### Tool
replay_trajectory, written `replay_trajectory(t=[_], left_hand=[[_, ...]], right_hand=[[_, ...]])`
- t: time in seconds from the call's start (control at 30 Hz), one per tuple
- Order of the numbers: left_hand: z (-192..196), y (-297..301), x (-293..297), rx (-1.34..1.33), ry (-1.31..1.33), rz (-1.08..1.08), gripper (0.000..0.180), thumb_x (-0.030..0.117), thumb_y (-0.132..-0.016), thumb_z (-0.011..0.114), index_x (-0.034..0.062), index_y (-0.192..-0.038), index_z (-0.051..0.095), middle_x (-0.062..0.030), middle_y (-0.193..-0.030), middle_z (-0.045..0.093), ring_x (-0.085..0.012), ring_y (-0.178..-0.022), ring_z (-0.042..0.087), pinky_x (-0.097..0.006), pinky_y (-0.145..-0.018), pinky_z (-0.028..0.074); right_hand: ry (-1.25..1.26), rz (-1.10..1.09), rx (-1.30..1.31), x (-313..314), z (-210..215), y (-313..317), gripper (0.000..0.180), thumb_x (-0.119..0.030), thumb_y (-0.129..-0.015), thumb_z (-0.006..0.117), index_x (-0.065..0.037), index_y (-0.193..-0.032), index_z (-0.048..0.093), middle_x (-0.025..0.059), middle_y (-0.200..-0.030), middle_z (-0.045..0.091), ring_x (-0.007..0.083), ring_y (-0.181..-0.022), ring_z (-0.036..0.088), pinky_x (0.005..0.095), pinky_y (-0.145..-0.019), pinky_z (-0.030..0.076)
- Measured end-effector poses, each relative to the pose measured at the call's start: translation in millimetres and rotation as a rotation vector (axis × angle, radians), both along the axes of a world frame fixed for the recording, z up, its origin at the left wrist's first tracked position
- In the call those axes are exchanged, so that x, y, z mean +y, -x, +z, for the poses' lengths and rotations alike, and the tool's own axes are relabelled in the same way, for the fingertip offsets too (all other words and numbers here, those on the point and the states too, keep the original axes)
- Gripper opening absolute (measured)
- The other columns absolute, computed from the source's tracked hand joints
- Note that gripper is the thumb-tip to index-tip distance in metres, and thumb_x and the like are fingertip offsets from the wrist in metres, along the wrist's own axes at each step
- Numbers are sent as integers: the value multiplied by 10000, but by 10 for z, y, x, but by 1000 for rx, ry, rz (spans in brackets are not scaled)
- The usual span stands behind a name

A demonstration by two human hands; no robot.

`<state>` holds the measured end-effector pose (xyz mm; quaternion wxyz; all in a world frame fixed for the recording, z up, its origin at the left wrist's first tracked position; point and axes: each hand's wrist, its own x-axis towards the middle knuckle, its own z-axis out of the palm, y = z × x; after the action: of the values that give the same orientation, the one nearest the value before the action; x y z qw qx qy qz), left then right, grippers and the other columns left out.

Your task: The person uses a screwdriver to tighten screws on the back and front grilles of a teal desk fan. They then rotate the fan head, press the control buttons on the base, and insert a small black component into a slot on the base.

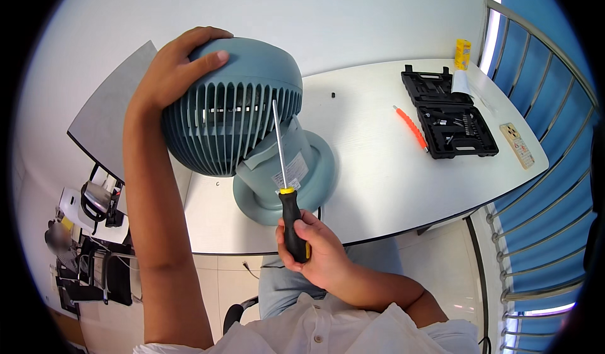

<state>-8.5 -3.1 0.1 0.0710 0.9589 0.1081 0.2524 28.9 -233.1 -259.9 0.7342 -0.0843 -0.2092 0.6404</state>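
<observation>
A blue-green desk fan [268, 54] stands on the white table, its slatted head tilted on a round base [322, 165]. My left hand [176, 67] grips the upper side of the fan head, thumb and fingers curved over its smooth rim. In my right hand [324, 250] is a screwdriver [292, 218] with a black and yellow handle, fingers wrapped round it. Its long metal shaft points up and away in front of the fan's neck. The tip overlaps the slats in the picture; whether it touches them I cannot tell.
Right of the fan lie an open black tool case [463, 149], an orange stick-like tool [411, 127] and a beige flat device [517, 146]. A yellow box [462, 54] stands behind. A small black piece [333, 95] lies mid-table. Metal railing [548, 54] borders the right side.
</observation>
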Motion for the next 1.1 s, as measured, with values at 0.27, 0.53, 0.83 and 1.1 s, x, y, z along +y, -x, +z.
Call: replay_trajectory(t=[0.27,0.53,0.83,1.1], left_hand=[[-36,-31,11,-51,-15,15,517,446,-770,654,74,-1129,643,-145,-1076,639,-281,-1005,602,-367,-914,445],[-42,-42,32,-85,-46,-16,537,457,-770,654,59,-1131,639,-155,-1055,648,-284,-994,612,-367,-905,452],[-35,-24,7,-65,-48,15,529,464,-772,640,69,-1124,644,-160,-1029,656,-280,-960,622,-363,-889,459],[-47,-26,2,-72,-51,25,527,472,-772,638,79,-1123,647,-156,-1022,659,-277,-951,624,-361,-881,463]], right_hand=[[146,59,-48,3,147,-6,414,-413,-990,443,-81,-1236,473,70,-1015,553,170,-776,564,314,-643,441],[175,-142,-164,11,71,57,254,-255,-965,562,-66,-1107,468,35,-963,505,104,-764,533,276,-618,456],[136,-160,-19,23,-8,81,265,-262,-974,535,-62,-1144,495,59,-1030,569,134,-857,559,295,-709,463],[99,55,61,64,-12,3,374,-341,-983,485,-76,-1246,478,56,-1041,577,159,-891,562,320,-733,460]])
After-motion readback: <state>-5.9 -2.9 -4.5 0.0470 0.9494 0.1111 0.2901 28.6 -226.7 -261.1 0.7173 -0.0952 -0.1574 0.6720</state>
